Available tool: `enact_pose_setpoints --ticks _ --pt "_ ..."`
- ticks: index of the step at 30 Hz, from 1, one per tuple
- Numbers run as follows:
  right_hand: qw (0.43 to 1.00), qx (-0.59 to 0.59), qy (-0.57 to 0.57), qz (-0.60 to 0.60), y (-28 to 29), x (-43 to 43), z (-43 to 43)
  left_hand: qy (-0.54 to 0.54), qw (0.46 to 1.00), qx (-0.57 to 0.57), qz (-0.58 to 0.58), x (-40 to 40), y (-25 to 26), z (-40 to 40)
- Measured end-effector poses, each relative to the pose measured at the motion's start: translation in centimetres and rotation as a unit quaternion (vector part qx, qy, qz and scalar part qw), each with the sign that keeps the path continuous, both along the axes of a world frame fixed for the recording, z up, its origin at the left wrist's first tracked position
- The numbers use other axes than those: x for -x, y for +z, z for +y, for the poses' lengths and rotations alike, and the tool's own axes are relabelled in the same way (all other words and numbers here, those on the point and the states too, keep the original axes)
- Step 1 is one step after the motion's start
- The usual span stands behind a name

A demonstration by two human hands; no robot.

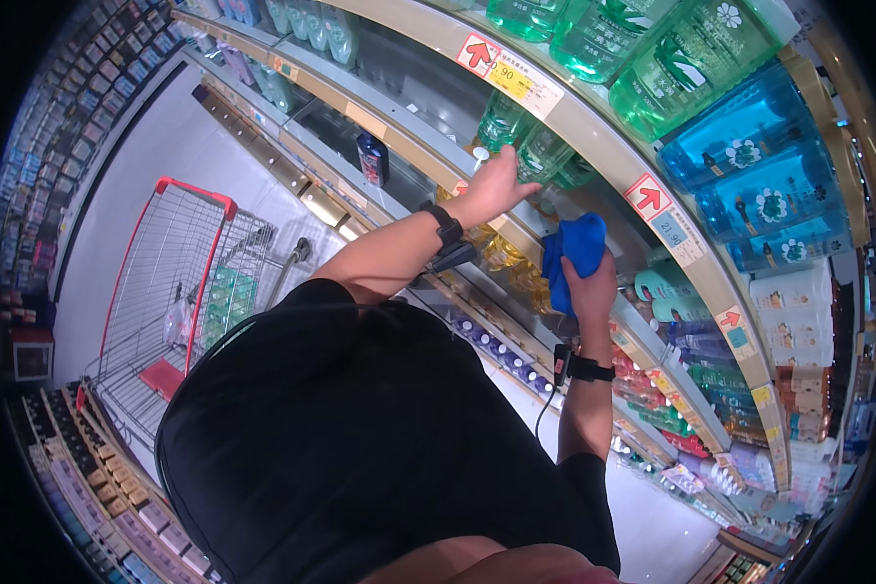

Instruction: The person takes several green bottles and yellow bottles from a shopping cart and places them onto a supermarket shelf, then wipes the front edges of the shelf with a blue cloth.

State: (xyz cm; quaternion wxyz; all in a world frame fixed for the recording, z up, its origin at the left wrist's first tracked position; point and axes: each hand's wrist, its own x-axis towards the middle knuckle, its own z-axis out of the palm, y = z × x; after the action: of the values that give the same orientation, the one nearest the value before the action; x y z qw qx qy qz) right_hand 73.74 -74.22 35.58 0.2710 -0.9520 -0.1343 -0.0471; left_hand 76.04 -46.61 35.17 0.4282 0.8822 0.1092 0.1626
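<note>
My left hand (490,186) reaches to a middle shelf, its fingers apart and close to several green-tinted clear bottles (542,152); whether a fingertip touches one, I cannot tell. In my right hand (590,281) is a bunched blue cloth (582,244), held in front of the same shelf, lower right of the left hand. A dark bottle (373,158) stands alone on the shelf section to the left. Below my hands, yellow bottles (529,281) sit on a lower shelf, partly hidden by my arm and the shelf edge.
Large green bottles (693,66) and blue bottles (763,197) line the upper shelf, whose edge (598,139) bears price tags and juts out above my hands. A wire shopping cart with red trim (196,197) stands on the floor behind me at left, holding green bottles (230,303).
</note>
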Motion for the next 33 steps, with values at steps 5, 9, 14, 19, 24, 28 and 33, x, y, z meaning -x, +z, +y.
enact_pose_setpoints --ticks 5,9,14,19,24,28,33 --pt "0.997 -0.049 0.021 -0.063 -0.8 0.2 -0.4 0.037 0.999 0.023 -0.004 -1.2 -0.2 -1.0" --pt "0.997 -0.055 0.020 -0.044 -1.4 -0.4 -0.7 0.090 0.996 0.016 -0.001 -2.3 -0.7 -1.7" --pt "0.994 -0.096 0.018 -0.048 -2.0 -0.2 -0.7 0.098 0.995 0.010 0.005 -2.5 -1.0 -1.9" --pt "0.994 -0.095 -0.005 -0.059 -0.4 0.9 -0.3 0.092 0.996 0.019 0.010 -1.8 -0.1 -0.9" --pt "0.969 -0.223 0.098 -0.032 1.8 2.8 4.6 -0.021 0.997 0.015 -0.069 5.1 1.8 7.4" --pt "0.927 -0.198 0.319 0.010 1.5 5.9 17.2 -0.001 0.998 0.046 -0.040 16.1 2.4 18.6" --pt "0.789 -0.141 0.598 0.003 0.2 14.8 38.2 0.212 0.975 0.064 -0.018 34.5 -0.3 32.9"
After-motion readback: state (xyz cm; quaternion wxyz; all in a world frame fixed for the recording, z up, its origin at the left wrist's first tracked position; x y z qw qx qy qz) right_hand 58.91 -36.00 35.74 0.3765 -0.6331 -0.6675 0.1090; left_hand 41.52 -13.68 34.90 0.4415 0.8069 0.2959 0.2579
